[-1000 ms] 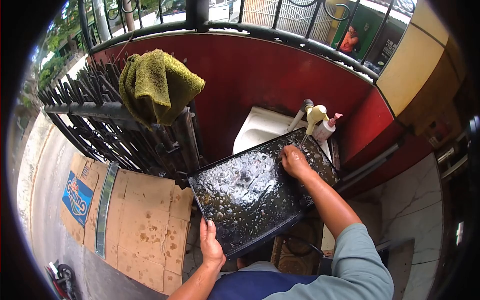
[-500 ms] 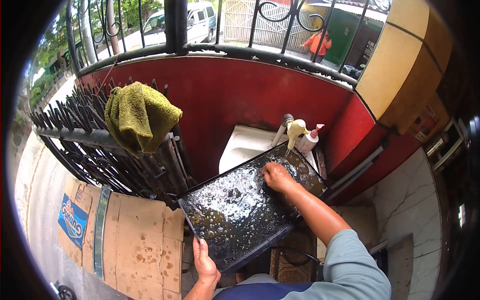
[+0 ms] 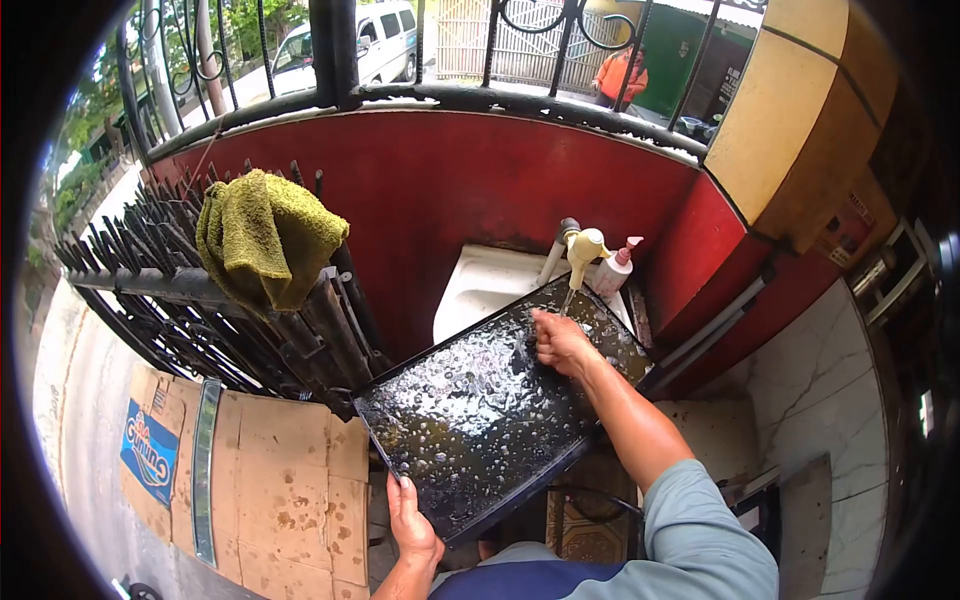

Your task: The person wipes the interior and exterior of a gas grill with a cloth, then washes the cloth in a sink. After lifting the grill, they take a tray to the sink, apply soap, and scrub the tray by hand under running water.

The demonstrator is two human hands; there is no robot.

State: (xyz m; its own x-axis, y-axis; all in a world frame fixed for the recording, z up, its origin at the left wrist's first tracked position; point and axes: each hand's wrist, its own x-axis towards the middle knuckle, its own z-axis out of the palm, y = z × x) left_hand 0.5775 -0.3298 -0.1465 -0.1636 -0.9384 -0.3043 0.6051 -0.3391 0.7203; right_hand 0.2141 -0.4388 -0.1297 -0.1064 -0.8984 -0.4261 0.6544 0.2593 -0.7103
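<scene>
A large black tray [image 3: 500, 400], wet and dotted with bubbles, lies tilted over the white sink [image 3: 478, 283] beneath a cream tap [image 3: 583, 250]. Water runs from the tap into the tray's far right part. My left hand [image 3: 413, 525] grips the near left corner of the tray, thumb on the rim. Just in front of the tap, my right hand [image 3: 562, 342] is curled closed over the tray; whatever its fingers may hold is hidden. A pump bottle [image 3: 614, 270] with a pink top stands right of the tap.
A green cloth [image 3: 268, 235] hangs on the black metal gate [image 3: 180, 285] at the left. Flattened cardboard [image 3: 270, 470] lies below it. A red wall [image 3: 430, 170] with railings rises behind the sink. Beyond are a van [image 3: 375, 45] and a person in orange [image 3: 620, 77].
My right hand has moved slightly away from me and toward the tap's stream. My left hand keeps its grip on the tray corner. The view has shifted a little.
</scene>
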